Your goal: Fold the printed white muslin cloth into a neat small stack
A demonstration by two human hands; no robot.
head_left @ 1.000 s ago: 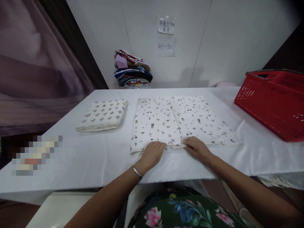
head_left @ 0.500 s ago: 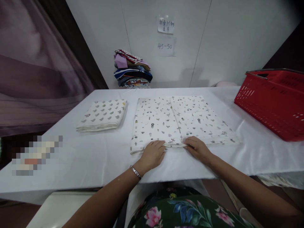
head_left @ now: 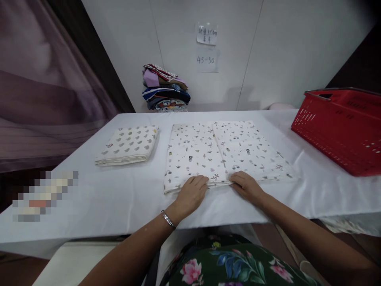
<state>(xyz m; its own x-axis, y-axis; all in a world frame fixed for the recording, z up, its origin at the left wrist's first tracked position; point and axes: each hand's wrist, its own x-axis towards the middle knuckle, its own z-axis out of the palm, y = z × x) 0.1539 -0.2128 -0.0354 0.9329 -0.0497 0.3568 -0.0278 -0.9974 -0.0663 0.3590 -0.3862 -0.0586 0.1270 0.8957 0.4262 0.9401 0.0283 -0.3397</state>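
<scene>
A white cloth with small printed motifs (head_left: 196,145) lies partly folded on the table, its right part overlapping along a seam near the middle. My left hand (head_left: 193,194) grips the cloth's near edge, left of that seam, with the fingers on top. Close by on the right, my right hand (head_left: 245,186) pinches the same edge, its thumb side partly hidden. Between the hands, the layered edge shows as a thin stack. Left of it sits a neatly folded white cloth with grey leaf-like prints (head_left: 129,145), which neither hand touches.
A white-covered table (head_left: 125,206) spans the view. At the right stands a red plastic basket (head_left: 339,131). Folded fabrics (head_left: 166,89) are piled at the back by the wall, below and left of two paper notes (head_left: 207,59). A pixelated patch covers something at the left.
Both hands keep to the cloth's near edge, with only a slight shift of the fingers. The view has tilted a little; the cloth lies nearly the same.
</scene>
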